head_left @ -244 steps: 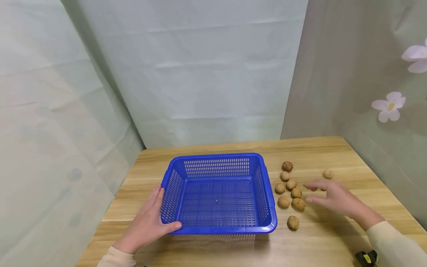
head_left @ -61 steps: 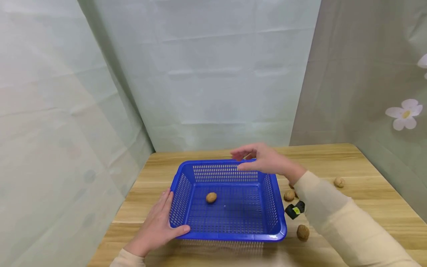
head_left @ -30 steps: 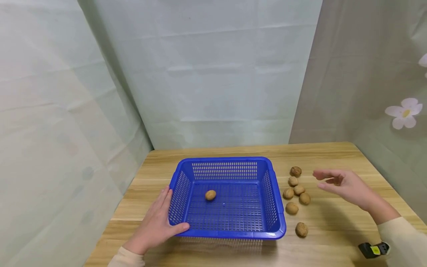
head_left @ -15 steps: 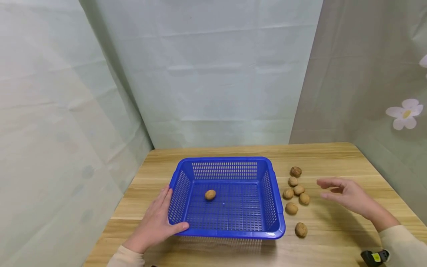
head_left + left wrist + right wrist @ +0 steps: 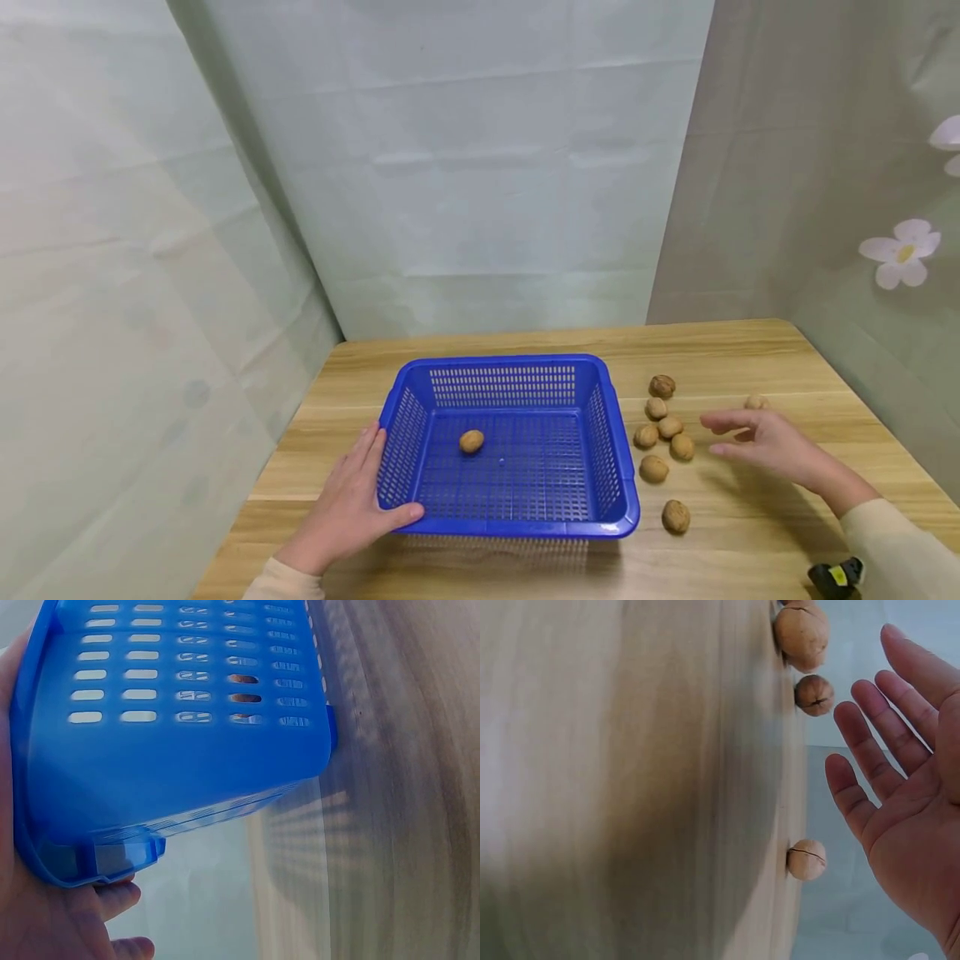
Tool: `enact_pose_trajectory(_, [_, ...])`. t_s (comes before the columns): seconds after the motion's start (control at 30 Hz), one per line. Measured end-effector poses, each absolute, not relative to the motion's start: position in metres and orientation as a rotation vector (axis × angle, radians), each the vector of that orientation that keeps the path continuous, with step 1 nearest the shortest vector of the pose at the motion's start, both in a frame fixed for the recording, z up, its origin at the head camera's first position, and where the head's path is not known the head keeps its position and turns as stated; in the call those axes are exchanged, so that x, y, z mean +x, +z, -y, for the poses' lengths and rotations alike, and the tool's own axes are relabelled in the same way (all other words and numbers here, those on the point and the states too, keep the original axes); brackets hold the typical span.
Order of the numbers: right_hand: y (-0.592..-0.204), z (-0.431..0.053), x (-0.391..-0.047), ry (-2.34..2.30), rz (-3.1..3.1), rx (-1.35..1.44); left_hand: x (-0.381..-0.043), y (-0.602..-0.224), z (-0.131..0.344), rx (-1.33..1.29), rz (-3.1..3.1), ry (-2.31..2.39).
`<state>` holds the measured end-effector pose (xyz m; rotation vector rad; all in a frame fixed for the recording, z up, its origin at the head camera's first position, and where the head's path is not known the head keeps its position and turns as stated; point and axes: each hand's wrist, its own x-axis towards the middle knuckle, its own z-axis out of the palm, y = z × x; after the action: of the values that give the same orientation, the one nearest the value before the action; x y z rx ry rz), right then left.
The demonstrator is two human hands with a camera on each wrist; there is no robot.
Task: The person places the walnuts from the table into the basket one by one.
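A blue plastic basket (image 5: 517,528) with slotted sides stands on the wooden table, with one walnut (image 5: 471,442) lying inside. My left hand (image 5: 347,498) holds its near left corner, thumb over the front rim and fingers along the left side; the left wrist view shows the palm against the rim (image 5: 22,750). To the right of the basket lie several loose walnuts (image 5: 670,427). Just right of them hovers my right hand (image 5: 765,446), fingers extended and apart from the thumb. Nothing lies in its palm in the right wrist view, where several walnuts (image 5: 814,695) sit beyond the fingers.
A lone walnut (image 5: 756,402) sits behind my right hand, partly hidden by it. Another walnut (image 5: 676,517) lies nearer the front, close to the basket's right corner. Pale cloth (image 5: 480,167) hangs behind the table and along both sides.
Since the oldest frame, a walnut has come to lie in the basket. My right hand passed over the basket, returned right, and has just shifted slightly left toward the walnuts. My left hand stays put.
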<state>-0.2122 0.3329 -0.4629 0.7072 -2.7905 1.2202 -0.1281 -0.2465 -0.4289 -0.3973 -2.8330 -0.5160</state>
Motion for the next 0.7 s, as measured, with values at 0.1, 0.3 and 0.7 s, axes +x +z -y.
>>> enact_pose_trajectory(0.1, [-0.467, -0.333, -0.216, 1.276, 2.8, 0.725, -0.128, -0.429, 0.247, -0.401, 2.83, -0.506])
enact_pose_trajectory(0.3, [-0.477, -0.33, -0.221, 1.308, 2.802, 0.796, -0.129, -0.431, 0.247, -0.419, 2.799, -0.495])
enact_pose_trajectory(0.7, [-0.481, -0.319, -0.229, 1.18, 2.918, 0.812, -0.13, -0.434, 0.249, -0.416, 2.803, -0.502])
